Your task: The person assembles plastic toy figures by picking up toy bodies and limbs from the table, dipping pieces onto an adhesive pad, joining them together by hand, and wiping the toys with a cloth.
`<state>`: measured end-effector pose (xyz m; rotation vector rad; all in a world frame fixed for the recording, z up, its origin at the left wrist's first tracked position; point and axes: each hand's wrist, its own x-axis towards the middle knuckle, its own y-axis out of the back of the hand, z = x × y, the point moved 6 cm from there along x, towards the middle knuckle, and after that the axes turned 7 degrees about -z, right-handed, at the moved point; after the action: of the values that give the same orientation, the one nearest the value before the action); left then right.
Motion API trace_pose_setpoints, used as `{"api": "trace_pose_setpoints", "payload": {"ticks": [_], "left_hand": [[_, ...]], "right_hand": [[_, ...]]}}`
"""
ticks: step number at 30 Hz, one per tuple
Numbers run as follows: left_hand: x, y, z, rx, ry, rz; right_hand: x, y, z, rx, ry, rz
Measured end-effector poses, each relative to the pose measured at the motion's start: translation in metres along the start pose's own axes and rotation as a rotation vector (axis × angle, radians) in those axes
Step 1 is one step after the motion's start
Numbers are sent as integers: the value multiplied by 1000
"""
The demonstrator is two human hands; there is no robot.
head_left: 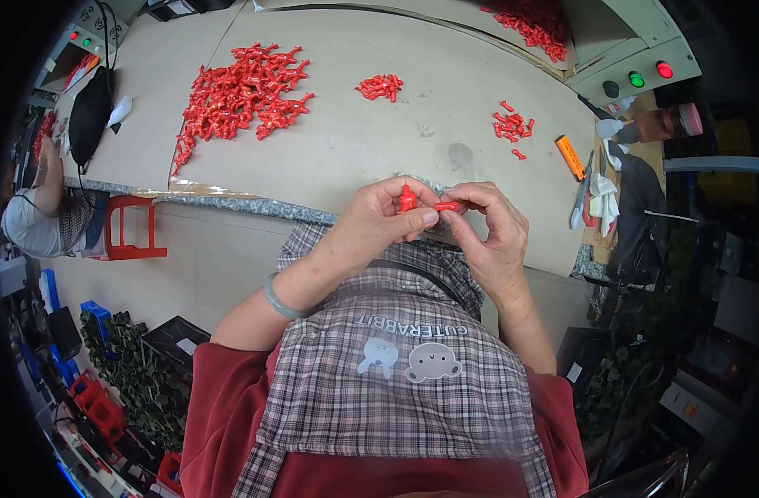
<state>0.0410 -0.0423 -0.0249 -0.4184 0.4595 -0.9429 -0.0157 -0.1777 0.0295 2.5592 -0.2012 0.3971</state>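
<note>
My left hand (379, 222) pinches a small red plastic piece (407, 199) upright between thumb and fingers, just above the table's near edge. My right hand (494, 232) holds a second small red plastic piece (446, 205) sideways, its tip close to the first one. A large heap of red plastic parts (242, 91) lies on the beige table (346, 141) at the far left. A small cluster of red parts (380, 86) lies at the middle, and a scattered group of red parts (512, 126) at the right.
An orange cutter (570, 157) and scissors with white cloth (599, 195) lie at the table's right edge. A machine panel with green and red buttons (649, 75) stands at the far right. A red stool (129, 228) and another person (39, 212) are at the left.
</note>
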Motion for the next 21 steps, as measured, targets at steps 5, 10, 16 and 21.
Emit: {"api": "trace_pose_setpoints", "payload": {"ticks": [5,10,16,21], "left_hand": [[-3,3,-2,138,-51,34],[-8,6,8,477,-119,128],[-9,-6,12,541,6,76],[-7,-11,10,113,-83,-28]], "right_hand": [[-2,-5,-8,-87,30,-9],[-5,-6,-1,102,-127,-110],[-15,-4,10,224,-305,-78],[-19,12,21,324,-392,-17]]}}
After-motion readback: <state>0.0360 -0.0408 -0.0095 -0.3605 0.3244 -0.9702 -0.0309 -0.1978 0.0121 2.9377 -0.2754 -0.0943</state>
